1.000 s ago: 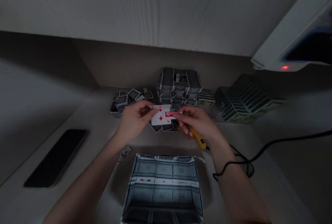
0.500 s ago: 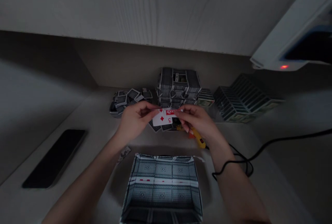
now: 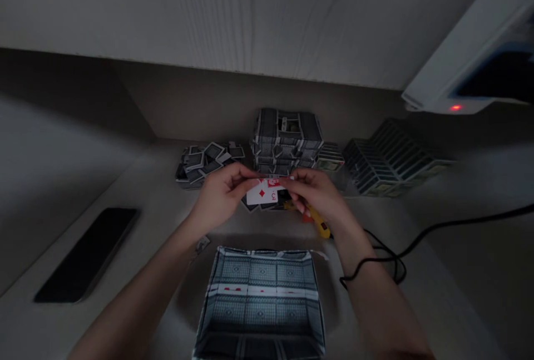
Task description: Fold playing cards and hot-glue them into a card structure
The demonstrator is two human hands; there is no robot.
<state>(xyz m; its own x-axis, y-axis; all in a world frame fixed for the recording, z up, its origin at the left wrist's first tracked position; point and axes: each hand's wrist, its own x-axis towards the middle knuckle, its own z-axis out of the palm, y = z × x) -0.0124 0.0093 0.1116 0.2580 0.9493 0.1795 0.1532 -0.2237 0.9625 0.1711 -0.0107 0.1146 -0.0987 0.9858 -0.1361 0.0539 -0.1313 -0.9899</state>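
My left hand (image 3: 223,193) pinches the left end of a playing card (image 3: 262,195), a three of diamonds. The fingers of my right hand (image 3: 315,190) are closed on its other end. Along the card's top edge, between my fingertips, shows a red and white strip (image 3: 273,182), like a folded part. A yellow corded tool (image 3: 320,225), perhaps a glue gun, is just under my right hand; whether my fingers touch it I cannot tell. Nearer to me stands an open box (image 3: 263,272) made of patterned cards.
Behind my hands stands a structure built of cards (image 3: 287,134). Loose folded cards (image 3: 200,162) are heaped at its left, and stacked cards (image 3: 387,162) stand at its right. A black phone (image 3: 85,257) lies left. A black cable (image 3: 454,225) crosses by my right forearm.
The card has tipped slightly and sits a touch lower, with its upper edge more folded over. Both hands keep their pinch and have barely moved.
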